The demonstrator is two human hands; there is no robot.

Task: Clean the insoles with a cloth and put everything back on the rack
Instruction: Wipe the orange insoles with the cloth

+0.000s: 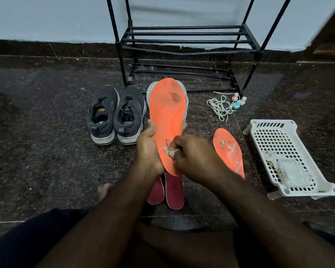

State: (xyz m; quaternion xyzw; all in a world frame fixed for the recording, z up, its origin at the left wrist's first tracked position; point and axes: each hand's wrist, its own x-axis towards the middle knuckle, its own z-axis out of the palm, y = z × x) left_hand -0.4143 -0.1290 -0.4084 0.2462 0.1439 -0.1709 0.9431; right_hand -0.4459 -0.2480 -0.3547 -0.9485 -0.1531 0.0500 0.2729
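My left hand (148, 149) grips an orange insole (167, 115) by its heel end and holds it upright, toe away from me. My right hand (193, 153) pinches a small white cloth (169, 150) against the insole's lower part. A second orange insole (228, 151), flecked with white bits, lies on the floor to the right. Two pink insoles (172, 190) lie on the floor under my hands. The black metal shoe rack (186, 41) stands against the wall ahead, its shelves bare.
A pair of grey sneakers (115, 115) stands left of the held insole; a light shoe (150, 91) is mostly hidden behind it. White laces (219, 107) and small pastel bottles (238, 102) lie near the rack's right foot. A white plastic basket (278, 140) holding wipes sits at right.
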